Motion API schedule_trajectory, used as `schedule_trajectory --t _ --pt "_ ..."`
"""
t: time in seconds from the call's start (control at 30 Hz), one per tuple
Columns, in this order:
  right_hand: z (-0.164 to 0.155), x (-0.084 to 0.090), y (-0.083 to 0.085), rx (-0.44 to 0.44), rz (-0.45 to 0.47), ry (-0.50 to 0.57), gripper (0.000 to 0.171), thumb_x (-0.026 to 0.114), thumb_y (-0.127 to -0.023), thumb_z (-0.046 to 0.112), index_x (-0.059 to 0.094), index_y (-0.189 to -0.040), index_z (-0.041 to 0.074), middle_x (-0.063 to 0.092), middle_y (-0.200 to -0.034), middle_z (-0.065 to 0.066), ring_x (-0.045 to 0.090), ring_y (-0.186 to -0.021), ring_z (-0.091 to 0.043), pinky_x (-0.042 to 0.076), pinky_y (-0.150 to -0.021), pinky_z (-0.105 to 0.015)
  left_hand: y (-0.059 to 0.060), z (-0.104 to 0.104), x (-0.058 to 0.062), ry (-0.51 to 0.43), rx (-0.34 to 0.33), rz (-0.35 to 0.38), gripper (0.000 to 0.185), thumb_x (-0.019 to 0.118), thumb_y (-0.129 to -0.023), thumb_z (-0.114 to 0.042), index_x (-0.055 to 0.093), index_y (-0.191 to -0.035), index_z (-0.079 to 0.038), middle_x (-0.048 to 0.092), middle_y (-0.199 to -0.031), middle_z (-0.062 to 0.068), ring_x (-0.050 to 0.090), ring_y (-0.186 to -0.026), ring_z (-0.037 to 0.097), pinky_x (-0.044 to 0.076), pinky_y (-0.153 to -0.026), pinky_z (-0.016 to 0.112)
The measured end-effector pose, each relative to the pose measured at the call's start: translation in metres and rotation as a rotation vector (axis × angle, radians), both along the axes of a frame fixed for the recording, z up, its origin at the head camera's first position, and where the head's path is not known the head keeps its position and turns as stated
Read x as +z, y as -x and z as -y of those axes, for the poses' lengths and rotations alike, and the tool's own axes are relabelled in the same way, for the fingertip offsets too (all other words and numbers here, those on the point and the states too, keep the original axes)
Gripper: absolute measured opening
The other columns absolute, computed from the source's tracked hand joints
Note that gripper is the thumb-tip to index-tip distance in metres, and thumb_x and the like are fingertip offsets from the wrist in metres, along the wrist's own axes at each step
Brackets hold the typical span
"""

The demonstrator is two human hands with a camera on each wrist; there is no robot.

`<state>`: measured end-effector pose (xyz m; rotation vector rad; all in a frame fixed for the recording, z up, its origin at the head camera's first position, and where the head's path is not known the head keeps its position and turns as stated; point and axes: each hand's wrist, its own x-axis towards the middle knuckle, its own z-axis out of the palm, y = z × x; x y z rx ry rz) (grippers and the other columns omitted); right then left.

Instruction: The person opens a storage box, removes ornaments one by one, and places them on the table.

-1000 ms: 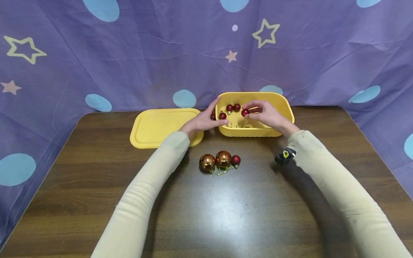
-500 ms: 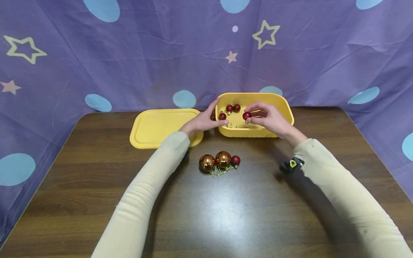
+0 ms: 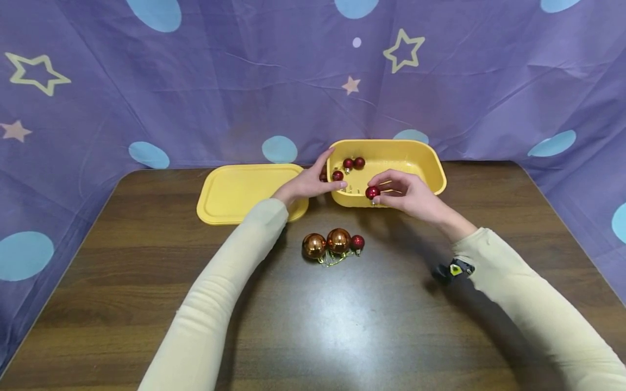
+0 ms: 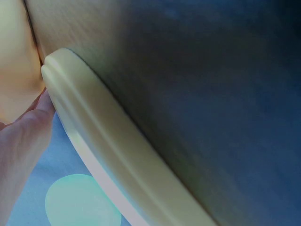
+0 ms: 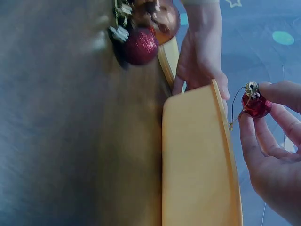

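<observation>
My right hand (image 3: pixel 380 192) pinches a small red bauble (image 3: pixel 373 192) by thumb and fingertips, just over the front wall of the yellow tub (image 3: pixel 430 163). In the right wrist view the same bauble (image 5: pixel 256 104) hangs with its gold cap and thread beside the tub wall (image 5: pixel 193 160). My left hand (image 3: pixel 315 182) holds the tub's left front corner, thumb over the rim. Three more small red baubles (image 3: pixel 348 163) lie inside the tub at its left end.
Flat on the brown table (image 3: pixel 313 326), left of the tub, lies a yellow lid (image 3: pixel 244 190). Two copper baubles (image 3: pixel 326 243) and a small red one (image 3: pixel 357 242) sit together nearer me. Purple star-patterned cloth (image 3: pixel 195 81) hangs behind the table.
My right hand has drawn the red bauble out from over the tub's inside toward me, to its front wall. The left hand has stayed on the tub.
</observation>
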<state>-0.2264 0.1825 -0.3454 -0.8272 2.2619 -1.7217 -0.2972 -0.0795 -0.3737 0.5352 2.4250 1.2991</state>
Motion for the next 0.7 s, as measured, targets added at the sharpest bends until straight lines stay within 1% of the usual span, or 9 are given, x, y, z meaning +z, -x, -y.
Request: schedule_trajectory --t 0.13,0.23,0.43,0.57,0.7 --pt "-0.001 -0.004 -0.010 0.021 0.010 -0.024 0.028 0.065 -0.087 -0.008 0.059 -0.114 -0.009 0.066 -0.105 -0.013 0.062 -0.105 -0.027 0.052 -0.088 -0.030 -0.001 0.001 0.000 0.012 0.007 0.000 0.101 0.072 -0.087 -0.040 -0.001 -0.156 -0.030 0.032 -0.150 0.022 0.041 -0.132 0.032 0.029 -0.111 0.037" --pt "-0.002 -0.009 -0.018 0.039 0.021 -0.049 0.028 0.066 -0.086 -0.007 0.060 -0.114 -0.008 0.065 -0.107 -0.013 0.062 -0.104 -0.025 0.051 -0.090 -0.030 -0.001 0.001 0.001 0.032 0.018 -0.006 0.101 0.072 -0.086 -0.043 -0.001 -0.156 -0.032 0.030 -0.152 0.023 0.038 -0.133 0.035 0.027 -0.111 0.040" --pt "-0.002 -0.018 -0.028 0.086 0.027 -0.069 0.028 0.067 -0.085 -0.007 0.061 -0.113 -0.006 0.066 -0.105 -0.015 0.063 -0.100 -0.024 0.051 -0.089 -0.030 0.000 0.001 0.002 0.064 0.022 -0.015 0.101 0.071 -0.085 -0.046 0.000 -0.156 -0.035 0.027 -0.152 0.025 0.036 -0.133 0.040 0.027 -0.111 0.046" --pt "0.000 -0.025 -0.031 0.101 0.012 -0.086 0.028 0.067 -0.084 -0.009 0.061 -0.111 -0.007 0.066 -0.103 -0.015 0.063 -0.098 -0.026 0.051 -0.087 -0.030 0.000 0.001 0.001 0.060 0.014 -0.013 0.101 0.071 -0.086 -0.045 -0.001 -0.156 -0.034 0.026 -0.153 0.024 0.036 -0.134 0.040 0.027 -0.111 0.045" --pt "0.000 -0.033 -0.034 0.095 0.028 -0.120 0.029 0.066 -0.083 -0.012 0.059 -0.110 -0.007 0.065 -0.103 -0.015 0.062 -0.098 -0.027 0.051 -0.089 -0.033 -0.001 0.001 0.000 0.046 0.008 -0.014 0.101 0.071 -0.086 -0.043 -0.001 -0.156 -0.032 0.026 -0.153 0.023 0.036 -0.134 0.037 0.026 -0.112 0.043"
